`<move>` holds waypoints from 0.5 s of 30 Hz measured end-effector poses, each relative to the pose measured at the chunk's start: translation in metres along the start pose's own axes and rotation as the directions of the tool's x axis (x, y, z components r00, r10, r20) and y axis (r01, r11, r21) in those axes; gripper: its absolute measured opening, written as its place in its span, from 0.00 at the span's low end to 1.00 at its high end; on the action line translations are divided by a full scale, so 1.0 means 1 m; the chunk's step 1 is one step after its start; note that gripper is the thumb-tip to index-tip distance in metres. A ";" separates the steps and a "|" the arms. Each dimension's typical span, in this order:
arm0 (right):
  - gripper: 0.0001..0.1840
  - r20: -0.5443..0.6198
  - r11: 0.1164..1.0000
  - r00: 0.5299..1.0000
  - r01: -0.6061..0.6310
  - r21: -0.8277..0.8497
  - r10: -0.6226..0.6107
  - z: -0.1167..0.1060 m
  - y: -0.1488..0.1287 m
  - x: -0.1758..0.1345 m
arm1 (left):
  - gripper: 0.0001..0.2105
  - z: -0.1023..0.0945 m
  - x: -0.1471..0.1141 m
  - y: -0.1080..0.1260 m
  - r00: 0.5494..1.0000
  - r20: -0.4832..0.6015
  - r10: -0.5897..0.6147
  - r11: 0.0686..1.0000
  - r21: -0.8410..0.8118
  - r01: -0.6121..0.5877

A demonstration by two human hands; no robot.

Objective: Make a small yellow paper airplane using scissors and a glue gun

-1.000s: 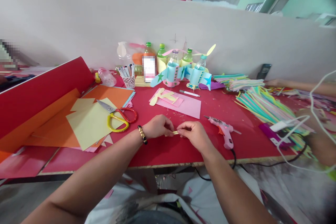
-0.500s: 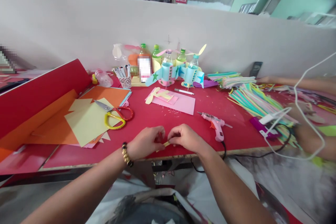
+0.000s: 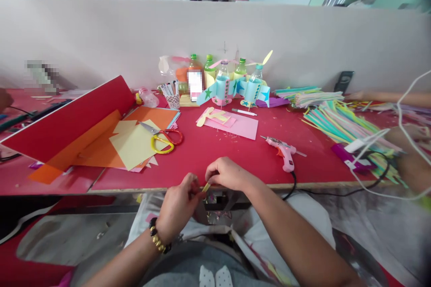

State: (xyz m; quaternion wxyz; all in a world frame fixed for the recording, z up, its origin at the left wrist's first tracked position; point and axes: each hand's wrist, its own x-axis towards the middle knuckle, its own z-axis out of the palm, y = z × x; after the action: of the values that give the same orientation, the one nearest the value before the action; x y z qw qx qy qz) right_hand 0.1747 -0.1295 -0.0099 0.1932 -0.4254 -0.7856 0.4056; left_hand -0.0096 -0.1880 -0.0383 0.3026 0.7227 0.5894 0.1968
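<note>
A small yellow strip [image 3: 206, 187], likely paper, lies between the fingertips of both hands at the table's front edge. My left hand [image 3: 182, 204], below a beaded bracelet, pinches its lower end. My right hand [image 3: 227, 173] pinches the upper end, palm down. Beyond them, yellow propeller-shaped cutouts [image 3: 205, 116] rest on pink paper [image 3: 245, 128]. To the right of my hands lies a pink hot glue gun [image 3: 285, 152]. Scissors [image 3: 167, 139] with red and yellow handles lie on pale yellow paper [image 3: 129, 148] to the left.
Decorated bottles with paper wings [image 3: 223, 87] stand at the back, beside a cup of pens [image 3: 172, 100]. Bundles of coloured strips [image 3: 336, 121] and a purple power strip [image 3: 350, 159] with cables are at right, near another person's arm [image 3: 407, 143]. A red board [image 3: 81, 119] leans at left.
My hands have moved nearer to me with the yellow strip, and my left hand is turned more upright. The view has shifted, so the table sits further right and slightly higher.
</note>
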 end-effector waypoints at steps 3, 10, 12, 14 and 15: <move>0.09 -0.004 0.997 0.999 0.041 -0.058 -0.041 -0.002 0.000 0.004 | 0.08 0.000 -0.004 0.000 0.999 0.034 0.012 1.000 0.004 -0.013; 0.08 0.067 0.994 0.997 0.037 -0.100 -0.030 -0.007 -0.002 0.008 | 0.07 -0.010 -0.008 -0.013 0.956 -0.016 0.293 0.932 0.230 -0.281; 0.08 0.101 0.993 0.995 0.033 -0.110 -0.022 -0.009 -0.002 0.010 | 0.11 -0.016 -0.001 -0.017 0.844 -0.005 0.537 0.809 0.287 -0.513; 0.08 0.124 0.992 0.992 0.041 -0.123 -0.026 -0.012 -0.001 0.012 | 0.14 -0.023 0.010 -0.020 0.687 0.082 0.722 0.635 0.317 -0.705; 0.08 0.132 0.990 0.991 0.046 -0.130 -0.028 -0.012 0.000 0.013 | 0.15 -0.027 0.015 -0.022 0.621 0.147 0.770 0.556 0.325 -0.765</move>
State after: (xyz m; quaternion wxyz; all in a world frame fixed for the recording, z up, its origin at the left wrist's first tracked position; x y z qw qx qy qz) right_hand 0.1754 -0.1129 -0.0029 0.1204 -0.3953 -0.8296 0.3755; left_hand -0.0392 -0.1650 -0.0342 0.0469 0.9474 0.2430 0.2028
